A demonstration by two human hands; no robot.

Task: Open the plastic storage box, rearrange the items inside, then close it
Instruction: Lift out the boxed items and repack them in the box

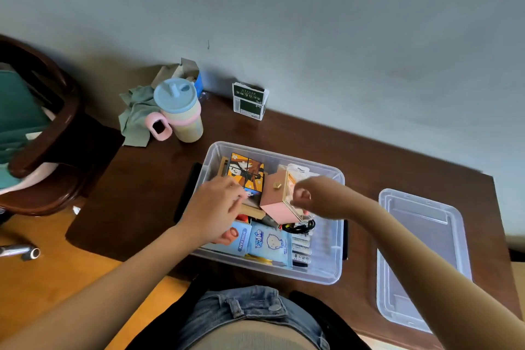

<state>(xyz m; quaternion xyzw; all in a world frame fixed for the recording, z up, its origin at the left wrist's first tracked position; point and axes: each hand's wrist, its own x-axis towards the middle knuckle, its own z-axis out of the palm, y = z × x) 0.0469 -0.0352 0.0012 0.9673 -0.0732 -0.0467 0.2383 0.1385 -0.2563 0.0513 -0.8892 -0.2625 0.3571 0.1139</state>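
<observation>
The right hand [305, 196] curls its fingers over the top edge of a small pink box [279, 199] with a brass-coloured knob, holding it tilted above the contents of the box; motion blur hides exactly where the fingertips sit. The left hand [211, 209] reaches in beside it, fingers loosely bent over a wooden-framed picture block [245, 176] printed with an orange panda cartoon; whether it grips or merely touches cannot be told.

Both work inside the clear plastic storage box [331, 273], a rounded rectangular tub standing open on the dark brown wooden table [147, 176]. Near its front wall lie a pale blue "MINI FAN" carton [240, 239], a glossy blue wet-wipe pack [270, 244] with a cartoon face, a row of batteries [301, 250] and a coiled black cable [302, 226].

The translucent lid [420, 256] lies flat on the table, well apart to the right. Farther back stand a pastel lidded cup [181, 113] with a pink handle, touching a crumpled grey-green cloth [136, 119], and a torn green-and-white carton [250, 101] against the wall.
</observation>
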